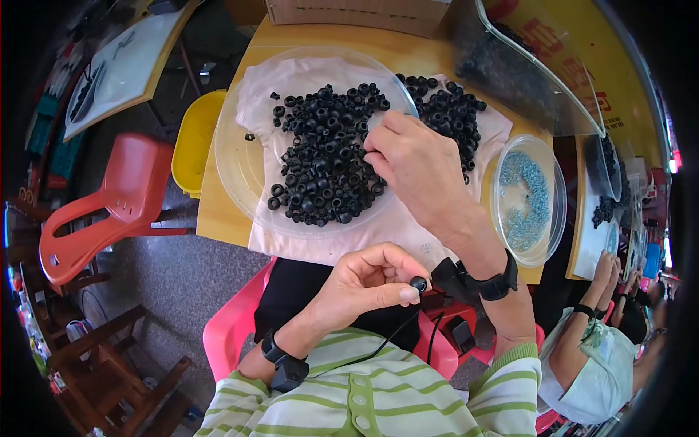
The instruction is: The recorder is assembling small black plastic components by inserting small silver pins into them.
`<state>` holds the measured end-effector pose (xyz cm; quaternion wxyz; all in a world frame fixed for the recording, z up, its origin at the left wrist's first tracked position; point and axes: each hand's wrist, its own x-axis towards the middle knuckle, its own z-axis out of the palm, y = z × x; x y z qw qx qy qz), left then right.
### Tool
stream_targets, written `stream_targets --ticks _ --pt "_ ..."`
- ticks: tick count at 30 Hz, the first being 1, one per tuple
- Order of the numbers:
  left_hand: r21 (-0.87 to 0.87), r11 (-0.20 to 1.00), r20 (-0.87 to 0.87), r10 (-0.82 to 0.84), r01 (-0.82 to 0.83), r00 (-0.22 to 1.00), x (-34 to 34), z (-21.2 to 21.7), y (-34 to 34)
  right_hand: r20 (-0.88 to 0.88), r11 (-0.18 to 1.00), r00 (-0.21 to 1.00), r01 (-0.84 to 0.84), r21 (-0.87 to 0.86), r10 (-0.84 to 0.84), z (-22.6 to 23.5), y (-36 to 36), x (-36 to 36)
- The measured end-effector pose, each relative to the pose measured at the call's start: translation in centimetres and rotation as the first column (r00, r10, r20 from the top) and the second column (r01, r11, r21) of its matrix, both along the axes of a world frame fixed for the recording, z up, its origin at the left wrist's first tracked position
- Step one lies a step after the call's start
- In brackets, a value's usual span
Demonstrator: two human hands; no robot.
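My left hand (371, 280) is held close to my body and pinches a small black rubber ring (418, 282) between thumb and forefinger. My right hand (415, 164) reaches over the table, fingertips down among a heap of black rubber rings (324, 156) lying on a white cloth (306, 244). A clear round lid (237, 167) sits over the heap's left part. More black rings (451, 109) lie past my right hand. Both wrists carry black bands.
A clear bowl with small blue-grey metal parts (526, 198) stands at the table's right. A cardboard box (357, 13) and clear bins of black rings (502, 69) sit behind. A red chair (109, 204) and yellow stool (193, 138) stand left. Another person (601, 342) works at right.
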<state>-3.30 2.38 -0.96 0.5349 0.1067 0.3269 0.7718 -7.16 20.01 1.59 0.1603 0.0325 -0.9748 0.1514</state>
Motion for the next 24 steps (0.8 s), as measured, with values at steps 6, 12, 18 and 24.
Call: stream_targets --ticks 6,12,18,24 --pt "-0.006 0.999 -0.006 -0.041 0.041 0.999 0.1 -0.2 -0.2 0.094 1.0 0.996 0.009 -0.006 -0.008 -0.3 0.0 -0.1" --pt "-0.008 0.998 -0.018 -0.061 0.061 0.998 0.6 -0.1 0.0 0.099 0.998 0.993 0.058 -0.001 -0.058 -0.3 0.1 -0.2" --pt "-0.057 0.997 -0.054 -0.063 0.06 0.997 1.3 0.5 0.2 0.013 0.998 0.998 0.064 0.018 -0.064 -1.4 -0.1 -0.4" --pt "-0.141 0.987 -0.097 -0.097 0.082 0.991 2.0 0.5 0.0 -0.019 0.993 0.999 0.036 -0.115 -0.039 -1.4 0.8 0.0"
